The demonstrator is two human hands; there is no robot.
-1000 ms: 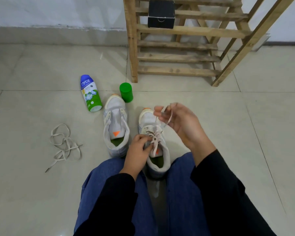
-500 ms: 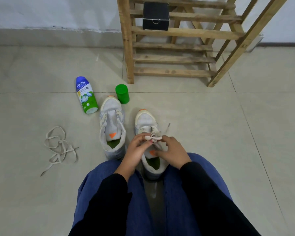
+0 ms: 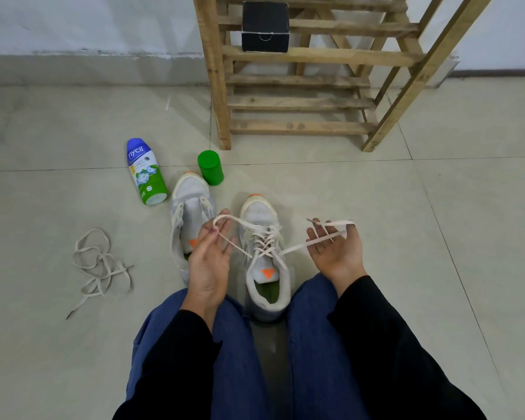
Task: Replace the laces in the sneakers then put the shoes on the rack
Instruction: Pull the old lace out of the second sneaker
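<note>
Looking down through the head camera, I see the lace [image 3: 265,241] crossed through the eyelets of the laced sneaker [image 3: 263,263], which stands on the floor [image 3: 437,237] between the person's knees, toe pointing at the rack [image 3: 300,103]. Both free ends of that lace are drawn out sideways. The left hand [image 3: 208,265], palm up, curls its fingers and pinches one end, which arcs in a loop over the fingertips. The right hand [image 3: 337,253] lies palm up with fingers nearly straight and spread; the other end crosses the palm and drapes round the fingertips. Just left of this shoe stands the unlaced sneaker [image 3: 190,204], its tongue bare, partly behind the left hand. A green cap [image 3: 210,168] stands by its toe, and a blue-and-green bottle [image 3: 146,174] lies beside it. Further left a loose lace [image 3: 103,259] lies tangled on the tiles. The wooden rack leans near the wall, carrying a black box [image 3: 265,27] on an upper slat. Blue jeans [image 3: 234,359] and black sleeves [image 3: 176,374] fill the lower edge.
</note>
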